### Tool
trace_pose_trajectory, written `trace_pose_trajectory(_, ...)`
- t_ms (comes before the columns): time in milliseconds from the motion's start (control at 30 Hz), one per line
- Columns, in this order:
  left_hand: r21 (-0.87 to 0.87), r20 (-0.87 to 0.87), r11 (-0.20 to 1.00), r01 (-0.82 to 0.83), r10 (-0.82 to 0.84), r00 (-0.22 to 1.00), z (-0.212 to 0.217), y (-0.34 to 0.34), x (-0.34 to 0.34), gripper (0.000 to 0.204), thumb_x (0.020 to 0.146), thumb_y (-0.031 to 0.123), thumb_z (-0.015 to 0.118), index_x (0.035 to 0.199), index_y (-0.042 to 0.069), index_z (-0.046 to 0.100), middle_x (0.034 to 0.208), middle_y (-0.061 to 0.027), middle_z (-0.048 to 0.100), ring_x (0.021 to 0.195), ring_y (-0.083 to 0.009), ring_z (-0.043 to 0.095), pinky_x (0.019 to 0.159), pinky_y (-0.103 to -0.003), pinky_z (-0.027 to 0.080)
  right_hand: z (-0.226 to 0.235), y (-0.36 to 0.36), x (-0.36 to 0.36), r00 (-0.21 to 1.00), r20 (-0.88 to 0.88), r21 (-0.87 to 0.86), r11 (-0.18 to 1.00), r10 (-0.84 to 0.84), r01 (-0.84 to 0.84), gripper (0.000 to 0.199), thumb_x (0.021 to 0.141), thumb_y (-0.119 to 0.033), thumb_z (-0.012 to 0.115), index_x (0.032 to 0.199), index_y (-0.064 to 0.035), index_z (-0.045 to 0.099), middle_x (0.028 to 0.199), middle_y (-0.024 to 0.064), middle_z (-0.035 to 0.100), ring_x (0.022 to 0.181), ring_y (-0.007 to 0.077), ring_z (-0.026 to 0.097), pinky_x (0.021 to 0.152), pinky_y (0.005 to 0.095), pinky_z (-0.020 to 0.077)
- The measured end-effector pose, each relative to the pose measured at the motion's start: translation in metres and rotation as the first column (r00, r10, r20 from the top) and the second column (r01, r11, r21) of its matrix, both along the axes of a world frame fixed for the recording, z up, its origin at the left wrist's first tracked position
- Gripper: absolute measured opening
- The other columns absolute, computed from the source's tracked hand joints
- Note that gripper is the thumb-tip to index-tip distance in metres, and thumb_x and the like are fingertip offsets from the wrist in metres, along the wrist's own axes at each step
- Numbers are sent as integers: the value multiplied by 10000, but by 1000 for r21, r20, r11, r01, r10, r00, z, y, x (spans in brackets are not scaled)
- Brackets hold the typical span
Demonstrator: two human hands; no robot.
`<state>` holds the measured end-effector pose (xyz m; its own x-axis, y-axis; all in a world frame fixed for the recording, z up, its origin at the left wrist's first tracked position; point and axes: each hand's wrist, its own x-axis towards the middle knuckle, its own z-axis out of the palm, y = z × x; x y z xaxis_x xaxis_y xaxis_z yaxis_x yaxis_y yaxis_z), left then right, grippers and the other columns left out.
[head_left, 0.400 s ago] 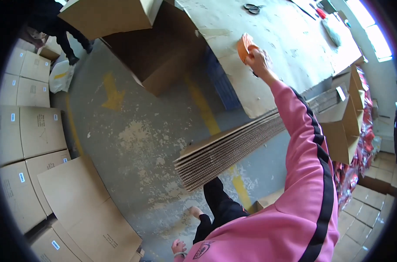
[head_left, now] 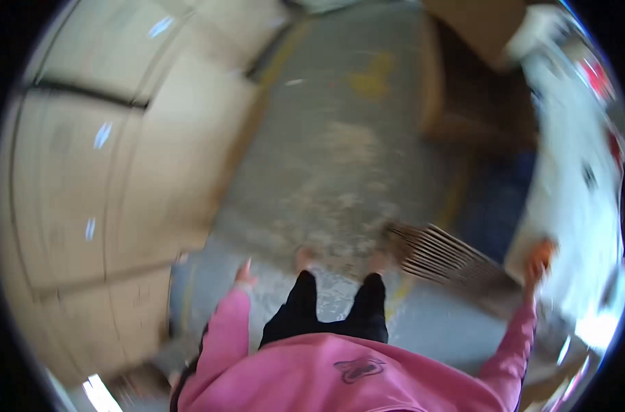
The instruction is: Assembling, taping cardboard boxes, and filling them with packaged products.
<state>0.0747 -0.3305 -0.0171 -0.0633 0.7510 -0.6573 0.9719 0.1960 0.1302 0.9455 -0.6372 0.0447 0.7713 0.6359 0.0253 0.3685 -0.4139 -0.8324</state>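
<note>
My right hand (head_left: 534, 273) grips an orange tape dispenser (head_left: 544, 253) at the near edge of the pale worktable (head_left: 573, 213), on the right. Motion blur softens both, and the fingers partly hide the dispenser. On the left, my left hand (head_left: 244, 276) is held low over the floor, in front of the cartons. Its fingers are apart and it holds nothing. A stack of flattened cardboard (head_left: 443, 257) juts out from beside the worktable, between my legs and my right hand.
Large closed cartons (head_left: 72, 178) are piled along the left. An opened cardboard box (head_left: 481, 103) stands at the far right, by the worktable. Worn grey floor (head_left: 340, 165) with yellow markings runs between them. A small dark item (head_left: 588, 176) lies on the worktable.
The view has swung left, toward the piled cartons, so the worktable now appears at the right edge. My left hand shows higher, with its forearm in view. My right hand still has the tape dispenser.
</note>
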Motion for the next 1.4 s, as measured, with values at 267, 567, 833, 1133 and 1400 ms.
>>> trace_pose_trajectory(267, 542, -426, 824, -167, 440, 790, 170, 174, -83, 773, 739, 261, 618, 1353, 163, 158, 1413, -70, 164, 1298, -281, 145, 970, -579, 220, -53, 71, 68, 866, 334, -689, 723, 373, -46, 427, 778, -171, 519, 1179, -36, 468, 1186, 194, 469, 1127, 318, 418, 960, 391, 315)
trace_pose_trajectory(567, 703, -335, 707, -76, 424, 841, 189, 322, -32, 781, 752, 247, 595, 1352, 68, 128, 1417, -84, 150, 1309, -258, 126, 1014, -510, 201, 50, 72, 160, 814, 402, -802, 590, 418, 93, 393, 781, -176, 513, 1148, -39, 485, 1152, 188, 489, 1080, 325, 444, 924, 401, 337)
trace_pose_trajectory(833, 724, -340, 690, 0, 357, 870, 153, 400, -88, 885, 703, 321, 640, 1359, 66, 104, 1424, -104, 120, 1311, -260, 120, 1025, -475, 197, 158, 55, 126, 801, 380, -903, 375, 464, 211, 364, 784, -181, 509, 1121, -41, 501, 1122, 182, 507, 1039, 331, 468, 892, 410, 356)
trace_pose_trajectory(1133, 573, -335, 816, 72, 154, 930, 189, 402, -98, 421, 737, 314, 556, 1102, 113, 497, 1087, -143, 522, 997, -319, 499, 849, -429, 405, 192, 156, -13, 755, 183, -981, 71, 630, 179, 293, 818, -254, 458, 922, -17, 596, 876, 184, 598, 829, 329, 571, 693, 412, 447)
trace_pose_trajectory(1400, 533, -122, 788, 308, -288, 950, 177, 271, 43, 163, 770, 225, 550, 770, 68, 594, 762, -170, 610, 730, -351, 592, 649, -445, 480, 100, 415, -323, 632, -249, -377, 527, 734, -762, 433, 793, -109, 603, 1198, -39, 466, 1106, 130, 554, 987, 182, 547, 793, 279, 454)
